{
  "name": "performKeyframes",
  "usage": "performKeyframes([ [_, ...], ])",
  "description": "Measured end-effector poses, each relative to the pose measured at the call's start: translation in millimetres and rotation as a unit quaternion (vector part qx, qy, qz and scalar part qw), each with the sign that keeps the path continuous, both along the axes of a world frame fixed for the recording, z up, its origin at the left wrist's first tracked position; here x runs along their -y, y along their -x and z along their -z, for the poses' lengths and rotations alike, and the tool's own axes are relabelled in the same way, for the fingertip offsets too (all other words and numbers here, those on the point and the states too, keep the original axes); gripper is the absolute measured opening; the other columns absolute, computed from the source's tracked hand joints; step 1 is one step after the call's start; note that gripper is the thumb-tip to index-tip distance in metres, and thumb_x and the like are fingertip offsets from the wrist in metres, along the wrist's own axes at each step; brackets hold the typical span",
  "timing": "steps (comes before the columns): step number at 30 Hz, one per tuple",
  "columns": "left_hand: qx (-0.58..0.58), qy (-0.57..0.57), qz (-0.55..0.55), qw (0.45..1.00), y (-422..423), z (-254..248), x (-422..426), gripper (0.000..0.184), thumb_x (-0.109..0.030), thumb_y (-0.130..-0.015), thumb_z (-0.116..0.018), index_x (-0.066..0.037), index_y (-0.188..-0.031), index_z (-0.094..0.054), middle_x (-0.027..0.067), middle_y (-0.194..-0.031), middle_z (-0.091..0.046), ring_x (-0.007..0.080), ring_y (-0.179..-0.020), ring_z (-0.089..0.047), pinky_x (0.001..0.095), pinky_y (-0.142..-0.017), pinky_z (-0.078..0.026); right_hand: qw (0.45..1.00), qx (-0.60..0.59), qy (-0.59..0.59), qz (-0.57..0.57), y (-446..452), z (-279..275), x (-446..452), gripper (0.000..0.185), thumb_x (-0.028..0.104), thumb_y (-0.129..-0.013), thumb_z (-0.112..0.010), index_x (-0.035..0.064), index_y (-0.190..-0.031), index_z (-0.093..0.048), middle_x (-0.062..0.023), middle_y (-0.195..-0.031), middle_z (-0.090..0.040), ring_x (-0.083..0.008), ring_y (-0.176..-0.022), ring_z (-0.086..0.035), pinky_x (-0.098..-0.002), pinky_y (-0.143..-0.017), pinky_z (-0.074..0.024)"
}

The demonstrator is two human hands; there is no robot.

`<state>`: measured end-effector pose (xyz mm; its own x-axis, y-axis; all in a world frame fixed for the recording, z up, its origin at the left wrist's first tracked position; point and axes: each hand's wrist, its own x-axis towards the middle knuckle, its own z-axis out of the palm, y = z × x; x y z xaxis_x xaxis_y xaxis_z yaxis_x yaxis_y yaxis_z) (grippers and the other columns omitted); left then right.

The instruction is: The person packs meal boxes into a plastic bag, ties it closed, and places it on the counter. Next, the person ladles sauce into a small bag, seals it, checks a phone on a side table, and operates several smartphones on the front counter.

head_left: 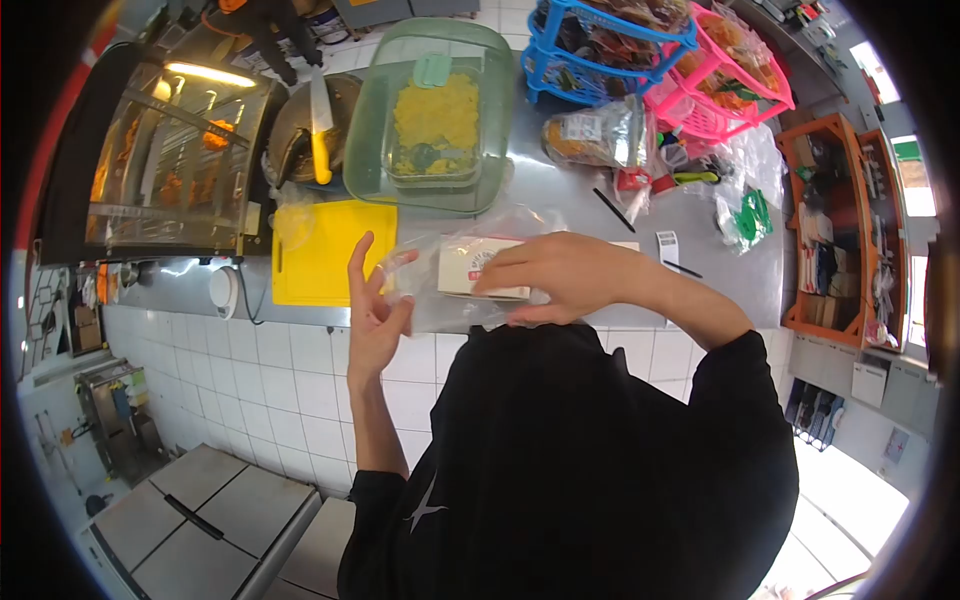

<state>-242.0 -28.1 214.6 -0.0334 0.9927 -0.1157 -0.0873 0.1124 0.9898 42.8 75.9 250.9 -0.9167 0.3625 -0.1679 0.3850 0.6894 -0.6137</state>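
Where the clear bag (425, 300) ends at its left, left hand (372, 318): fingers spread apart, touching the plastic.
Right hand (568, 275): fingers curled over the box, thumb on the near side — clamped on it.
White box (462, 266): over the steel counter's (735, 295) near edge, left end at the bag — can't tell how far inside.
Yellow board (335, 265): flat, left of the bag.
Green tray (362, 155): beyond the bag, holds yellow food (432, 112).
Knife (320, 140): left of tray.
Blue baskets (610, 72): farther right.

Knife (321, 128) (ylw. hdl.) nr. grn. tub (497, 120)
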Motion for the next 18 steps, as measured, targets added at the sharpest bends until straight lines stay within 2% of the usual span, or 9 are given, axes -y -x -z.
performKeyframes([
  [1,-0.035,-0.002,0.010,0.999,2,5,2,0.080,0.011,-0.083,-0.050,-0.011,-0.155,-0.022,0.0191,-0.133,-0.062,0.0068,-0.058,-0.056,0.0191,-0.050,-0.046,0.993,-0.110,0.021,0.029,-19,6,1,0.074,0.030,-0.077,-0.082,0.0076,-0.140,-0.049,-0.0232,-0.136,-0.051,-0.0388,-0.107,-0.065,-0.0415,-0.087,-0.0520],
  [3,-0.050,0.012,-0.005,0.999,1,8,3,0.071,0.010,-0.085,-0.051,-0.008,-0.151,-0.030,0.0159,-0.128,-0.064,0.0052,-0.059,-0.054,0.0178,-0.051,-0.044,0.988,-0.090,0.082,0.092,-67,29,-11,0.072,0.031,-0.077,-0.082,0.0091,-0.138,-0.052,-0.0223,-0.135,-0.052,-0.0401,-0.111,-0.062,-0.0429,-0.090,-0.0513],
  [5,-0.059,0.015,-0.006,0.998,8,9,1,0.063,0.008,-0.086,-0.051,-0.006,-0.145,-0.038,0.0133,-0.122,-0.066,0.0050,-0.061,-0.054,0.0180,-0.055,-0.044,0.990,0.069,0.025,0.121,-110,73,-8,0.082,0.034,-0.073,-0.083,0.0137,-0.143,-0.047,-0.0227,-0.143,-0.045,-0.0427,-0.121,-0.054,-0.0506,-0.097,-0.0474],
  [7,-0.048,0.010,-0.001,0.999,11,20,-1,0.054,0.008,-0.086,-0.051,-0.005,-0.139,-0.046,0.0115,-0.116,-0.068,0.0062,-0.065,-0.056,0.0196,-0.061,-0.047,0.972,0.122,-0.174,0.100,-135,129,17,0.095,0.038,-0.069,-0.085,0.0196,-0.150,-0.041,-0.0228,-0.151,-0.037,-0.0455,-0.130,-0.046,-0.0585,-0.102,-0.0423],
  [8,-0.085,-0.036,0.012,0.996,14,29,-2,0.052,0.008,-0.086,-0.051,-0.005,-0.136,-0.048,0.0110,-0.113,-0.069,0.0078,-0.067,-0.058,0.0211,-0.065,-0.048,0.964,0.182,-0.173,0.089,-140,150,26,0.114,0.042,-0.060,-0.088,0.0303,-0.158,-0.029,-0.0228,-0.159,-0.024,-0.0473,-0.138,-0.034,-0.0677,-0.107,-0.0326],
  [10,-0.161,-0.127,0.038,0.978,20,44,-13,0.047,0.008,-0.086,-0.050,-0.005,-0.132,-0.052,0.0100,-0.108,-0.069,0.0108,-0.072,-0.063,0.0241,-0.072,-0.051,0.955,0.217,-0.184,0.087,-134,168,30,0.118,0.042,-0.059,-0.088,0.0334,-0.159,-0.026,-0.0234,-0.156,-0.027,-0.0462,-0.136,-0.037,-0.0672,-0.105,-0.0336],
  [13,-0.044,-0.109,0.031,0.993,20,49,-22,0.045,0.009,-0.086,-0.050,-0.003,-0.129,-0.053,0.0118,-0.108,-0.068,0.0174,-0.078,-0.068,0.0310,-0.080,-0.053,0.952,0.235,-0.158,0.113,-131,176,34,0.118,0.040,-0.059,-0.088,0.0345,-0.159,-0.025,-0.0236,-0.151,-0.032,-0.0445,-0.133,-0.040,-0.0650,-0.103,-0.0347],
  [16,0.111,-0.027,-0.017,0.993,10,45,-27,0.044,0.008,-0.086,-0.049,-0.003,-0.129,-0.051,0.0149,-0.113,-0.066,0.0209,-0.079,-0.069,0.0339,-0.079,-0.055,0.951,0.211,-0.130,0.187,-139,174,40,0.115,0.038,-0.060,-0.087,0.0339,-0.158,-0.027,-0.0231,-0.145,-0.036,-0.0433,-0.129,-0.042,-0.0613,-0.101,-0.0355],
  [18,0.114,-0.024,-0.023,0.993,10,41,-28,0.049,0.008,-0.084,-0.050,-0.004,-0.131,-0.049,0.0182,-0.118,-0.063,0.0238,-0.079,-0.069,0.0372,-0.078,-0.057,0.945,0.178,-0.111,0.252,-142,166,46,0.112,0.036,-0.061,-0.087,0.0327,-0.158,-0.030,-0.0233,-0.142,-0.038,-0.0431,-0.128,-0.042,-0.0590,-0.101,-0.0355],
])
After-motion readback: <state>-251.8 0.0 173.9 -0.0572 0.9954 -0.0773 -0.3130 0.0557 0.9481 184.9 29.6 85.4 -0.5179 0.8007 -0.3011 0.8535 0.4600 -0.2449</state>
